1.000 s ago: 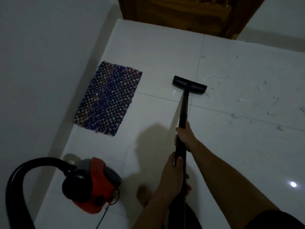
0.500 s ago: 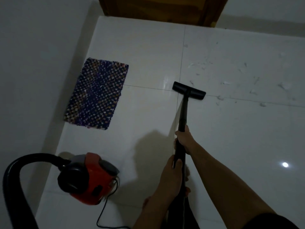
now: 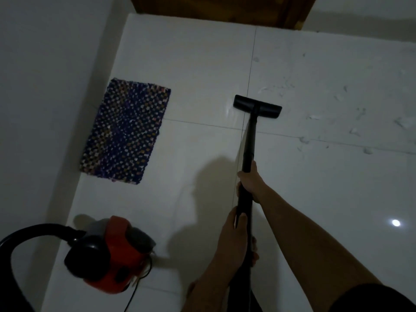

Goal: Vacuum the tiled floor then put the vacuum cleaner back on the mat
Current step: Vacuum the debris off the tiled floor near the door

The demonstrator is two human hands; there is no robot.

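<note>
A black vacuum wand (image 3: 249,143) runs from my hands to its flat floor nozzle (image 3: 257,106), which rests on the white tiled floor (image 3: 202,64) beside a tile joint. My right hand (image 3: 249,181) grips the wand higher up; my left hand (image 3: 234,237) grips it lower, nearer my body. The red and grey vacuum body (image 3: 112,255) sits on the floor at lower left, with a black hose (image 3: 27,233) arching off to the left. A dark woven mat (image 3: 126,134) lies by the left wall, with nothing on it.
White scraps of debris (image 3: 315,118) are scattered over the tiles to the right of the nozzle. A wooden door (image 3: 225,10) stands at the far end. A grey wall (image 3: 45,86) borders the left. A thin power cord (image 3: 135,296) trails from the vacuum body.
The nozzle was drawn back towards me, then pushed forward again across the tile joint. Both hands keep their hold on the wand. The view shifted slightly.
</note>
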